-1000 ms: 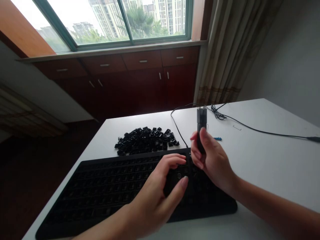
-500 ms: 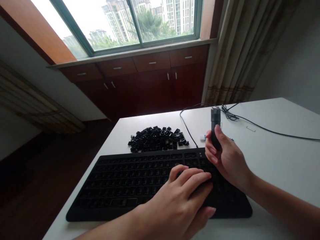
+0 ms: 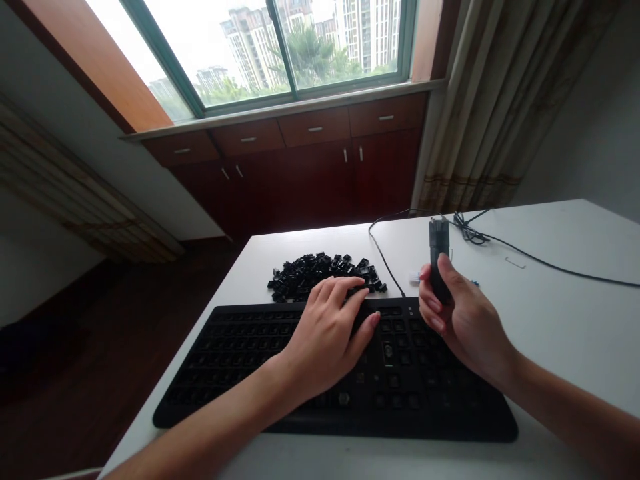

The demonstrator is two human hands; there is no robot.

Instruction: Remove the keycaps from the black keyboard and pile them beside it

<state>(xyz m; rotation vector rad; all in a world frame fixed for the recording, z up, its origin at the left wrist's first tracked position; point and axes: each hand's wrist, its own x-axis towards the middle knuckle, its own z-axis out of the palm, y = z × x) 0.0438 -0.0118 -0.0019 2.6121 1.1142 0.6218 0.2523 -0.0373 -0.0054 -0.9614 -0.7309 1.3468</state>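
Observation:
My left hand (image 3: 325, 333) reaches over the back of a black keyboard (image 3: 240, 427), its fingers apart at the near edge of a heap of black keycaps (image 3: 300, 273). Nothing shows in its grasp, though the underside of the fingers is hidden. The keyboard has bare key positions, and a pale round spot shows at one of them. My right hand (image 3: 465, 313) is closed around a dark grey keycap puller (image 3: 439, 243), held upright above the keyboard's back right part, its pronged end up. A thin wire piece shows beside the puller.
On the white table (image 3: 565, 320), a black cable (image 3: 385, 253) runs from the keyboard to a coiled bundle (image 3: 470, 230). A bent thin wire (image 3: 515, 263) lies at right. Partly behind my right hand is a small white-and-blue item (image 3: 415, 277).
My left hand has moved left and away from me, from the keyboard's right part to the keycap heap, and its fingers have spread. My right hand still holds the puller. The view has shifted slightly.

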